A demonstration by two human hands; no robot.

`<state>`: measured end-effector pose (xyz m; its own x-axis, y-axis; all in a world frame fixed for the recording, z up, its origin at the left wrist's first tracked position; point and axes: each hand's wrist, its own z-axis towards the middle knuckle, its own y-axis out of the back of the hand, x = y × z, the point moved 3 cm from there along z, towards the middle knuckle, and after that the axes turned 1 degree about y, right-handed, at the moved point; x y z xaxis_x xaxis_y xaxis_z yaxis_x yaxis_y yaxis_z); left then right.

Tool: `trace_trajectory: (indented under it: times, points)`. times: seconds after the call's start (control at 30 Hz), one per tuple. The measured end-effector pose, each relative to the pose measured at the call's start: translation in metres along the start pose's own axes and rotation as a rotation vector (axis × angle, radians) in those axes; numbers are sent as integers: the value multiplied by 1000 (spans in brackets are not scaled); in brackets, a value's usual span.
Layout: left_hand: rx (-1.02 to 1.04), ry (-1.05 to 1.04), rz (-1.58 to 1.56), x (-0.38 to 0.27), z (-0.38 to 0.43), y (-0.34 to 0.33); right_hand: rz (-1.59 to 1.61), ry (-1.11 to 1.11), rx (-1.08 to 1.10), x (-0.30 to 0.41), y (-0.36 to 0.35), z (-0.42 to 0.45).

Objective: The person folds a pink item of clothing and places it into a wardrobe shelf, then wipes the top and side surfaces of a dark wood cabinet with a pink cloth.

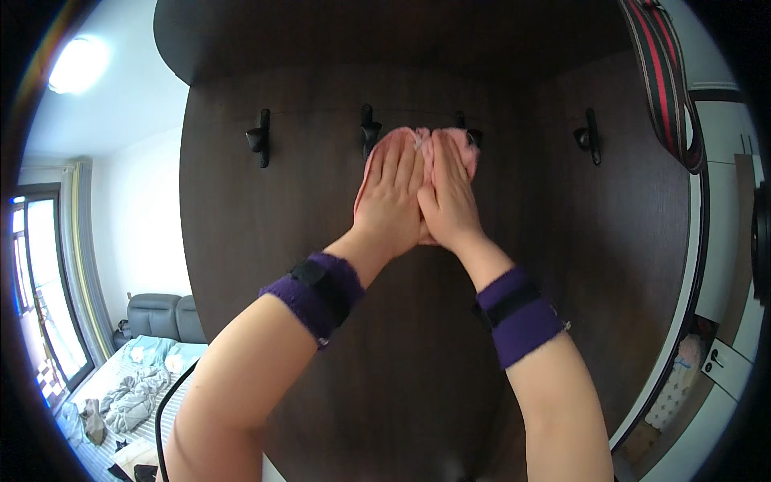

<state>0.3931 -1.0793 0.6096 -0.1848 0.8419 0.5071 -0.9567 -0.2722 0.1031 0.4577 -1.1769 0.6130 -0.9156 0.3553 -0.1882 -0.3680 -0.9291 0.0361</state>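
A pink cloth (468, 149) lies against an upright dark wood-grain panel (301, 199). My left hand (390, 193) is spread flat over the left part of the cloth, fingers pointing up. My right hand (450, 196) presses on the right part, its thumb close beside the left hand. The cloth's edges show around the fingertips and under the palms; much of it is hidden. A black coat hook (368, 129) sits just beyond my left fingertips, and another black hook (475, 137) is partly covered by the cloth on the right. Purple wristbands (523, 316) wrap both forearms.
More black hooks stick out at the left (260, 138) and right (590, 137). A dark shelf (391, 33) overhangs the panel. A striped strap (665, 90) hangs at upper right. A bed (90, 382) stands left; a black cable (161, 416) runs by my left arm.
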Motion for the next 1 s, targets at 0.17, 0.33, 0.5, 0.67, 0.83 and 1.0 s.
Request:
trace_trajectory:
  times: [0.17,0.33,0.5,0.67,0.83,1.0]
  points:
    - [94,-69,5,-37,-57,2,-88,20,82,3,13,-76]
    - [203,-3,72,-72,-71,-8,-92,-60,175,-11,27,-104]
    - [153,114,-92,-92,-49,-22,22,-94,128,-34,34,-83]
    - [74,177,-75,-110,-8,-34,-24,-185,132,-62,47,-47]
    - [-65,265,-133,-117,35,-44,-146,-80,103,-91,62,-8]
    - [-121,334,-51,-120,52,-50,-217,-80,86,-105,64,12]
